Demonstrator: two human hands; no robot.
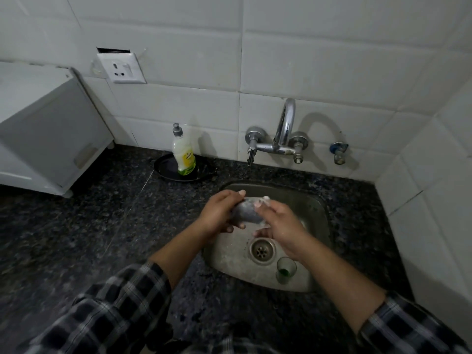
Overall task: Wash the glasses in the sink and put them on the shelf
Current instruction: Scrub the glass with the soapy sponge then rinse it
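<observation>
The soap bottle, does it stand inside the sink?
No, the soap bottle stands upright on a black dish on the counter, left of the sink.

This is a home kitchen. A small steel sink [316,210] is set into a dark speckled stone bench [76,226], with a chrome tap [283,134] on the white tiled wall [306,60] above it. A bottle of dish soap [183,154] stands on a black dish [163,167], and a wall socket [122,67] sits beside a white appliance [46,129].
</observation>
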